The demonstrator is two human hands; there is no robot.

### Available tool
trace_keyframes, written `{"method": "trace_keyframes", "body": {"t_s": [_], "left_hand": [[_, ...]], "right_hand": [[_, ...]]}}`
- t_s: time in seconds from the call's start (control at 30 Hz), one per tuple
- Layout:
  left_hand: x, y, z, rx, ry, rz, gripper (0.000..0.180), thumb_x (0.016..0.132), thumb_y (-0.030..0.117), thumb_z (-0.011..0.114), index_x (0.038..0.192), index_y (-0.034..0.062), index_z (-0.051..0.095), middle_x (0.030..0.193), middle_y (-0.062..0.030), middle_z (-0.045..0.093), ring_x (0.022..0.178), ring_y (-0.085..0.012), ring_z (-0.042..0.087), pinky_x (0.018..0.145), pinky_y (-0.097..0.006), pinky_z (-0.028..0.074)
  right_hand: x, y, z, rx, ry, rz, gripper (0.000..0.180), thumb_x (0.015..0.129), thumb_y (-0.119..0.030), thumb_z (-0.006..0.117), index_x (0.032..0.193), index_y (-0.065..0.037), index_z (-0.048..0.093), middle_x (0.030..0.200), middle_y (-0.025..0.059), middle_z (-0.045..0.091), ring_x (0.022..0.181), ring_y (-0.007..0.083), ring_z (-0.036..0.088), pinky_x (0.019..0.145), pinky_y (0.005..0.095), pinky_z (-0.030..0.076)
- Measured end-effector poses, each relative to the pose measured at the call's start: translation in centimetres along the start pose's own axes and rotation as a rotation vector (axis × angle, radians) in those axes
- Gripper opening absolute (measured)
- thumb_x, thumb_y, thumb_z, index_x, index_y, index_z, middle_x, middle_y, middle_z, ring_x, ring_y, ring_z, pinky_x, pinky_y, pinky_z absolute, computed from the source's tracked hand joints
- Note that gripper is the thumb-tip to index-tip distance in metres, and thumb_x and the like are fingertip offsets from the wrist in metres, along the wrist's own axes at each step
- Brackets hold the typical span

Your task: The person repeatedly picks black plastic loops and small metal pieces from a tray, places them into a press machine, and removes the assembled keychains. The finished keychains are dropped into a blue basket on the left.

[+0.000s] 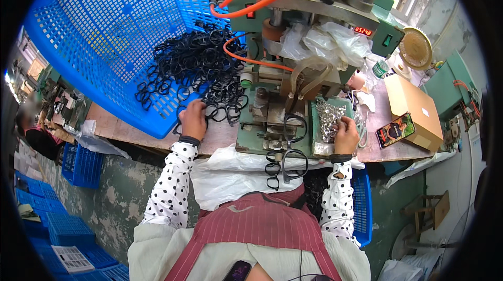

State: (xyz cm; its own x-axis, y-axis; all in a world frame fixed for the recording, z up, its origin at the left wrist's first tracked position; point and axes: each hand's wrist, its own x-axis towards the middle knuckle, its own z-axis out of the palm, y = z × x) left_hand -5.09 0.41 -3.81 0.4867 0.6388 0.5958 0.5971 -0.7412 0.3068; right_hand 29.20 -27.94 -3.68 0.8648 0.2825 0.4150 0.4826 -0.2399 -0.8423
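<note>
A big blue plastic basket (97,79) is tipped up at the left, its open side toward the person. Beside it is a green machine (262,137) with steel columns above and orange tubes; both are on the bench (217,137). A maroon striped apron (257,223) covers the person's front and bears a pale curved mark. A white sheet (212,184) lies between apron and bench. The heap of black eyeglass frames (191,58) fills the basket's lower part and spills onto the bench. At the right is a brown cardboard box (411,105), a phone (395,130) leaning on it; any writing on the lit, colourful screen is too small to read.

The left hand (193,123) is at the near edge of the spilled frames, fingers bent down; I cannot tell whether they grasp one. The right hand (346,137) is over a tray (316,134) beside the machine, its fingers drawn together at the small silvery metal pieces (326,118); whether a piece is pinched I cannot tell. A few loose black frames (284,166) are at the machine's front, overlapping the sheet.

A round green container (380,68) carries white print, unreadable here. Smallest is the machine's display (362,31), with glowing red characters.
</note>
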Motion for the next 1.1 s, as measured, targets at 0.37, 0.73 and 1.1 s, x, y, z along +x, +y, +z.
{"method": "trace_keyframes", "body": {"t_s": [0.37,0.73,1.1], "left_hand": [[2.3,13.0,-4.3,-0.446,0.238,0.101,0.013,0.092,0.014,0.058,0.1,0.0044,0.059,0.092,-0.0103,0.061,0.087,-0.0306,0.055,0.082,-0.041,0.041],[5.5,18.1,-8.1,-0.665,0.22,0.167,0.014,0.095,0.009,0.054,0.105,-0.0007,0.057,0.092,-0.0135,0.062,0.079,-0.0249,0.059,0.071,-0.032,0.047],[7.6,18.8,-8.7,-0.885,0.146,0.05,0.019,0.099,0.014,0.054,0.106,-0.0026,0.057,0.094,-0.0088,0.064,0.08,-0.0152,0.066,0.071,-0.026,0.052]], "right_hand": [[-0.7,-10.5,1.5,0.196,-0.042,-0.113,0.006,0.085,-0.004,0.065,0.089,-0.002,0.069,0.077,0.0114,0.07,0.068,0.0175,0.067,0.064,0.0267,0.052],[-1.1,-4.2,2.0,-0.139,0.0,-0.342,0.008,0.093,-0.006,0.056,0.101,-0.007,0.057,0.078,0.0137,0.068,0.069,0.035,0.067,0.059,0.0416,0.051],[0.2,-6.5,1.5,0.031,0.13,-0.368,0.008,0.086,-0.001,0.064,0.093,-0.003,0.065,0.084,0.0097,0.064,0.078,0.0246,0.06,0.071,0.0337,0.047]]}}
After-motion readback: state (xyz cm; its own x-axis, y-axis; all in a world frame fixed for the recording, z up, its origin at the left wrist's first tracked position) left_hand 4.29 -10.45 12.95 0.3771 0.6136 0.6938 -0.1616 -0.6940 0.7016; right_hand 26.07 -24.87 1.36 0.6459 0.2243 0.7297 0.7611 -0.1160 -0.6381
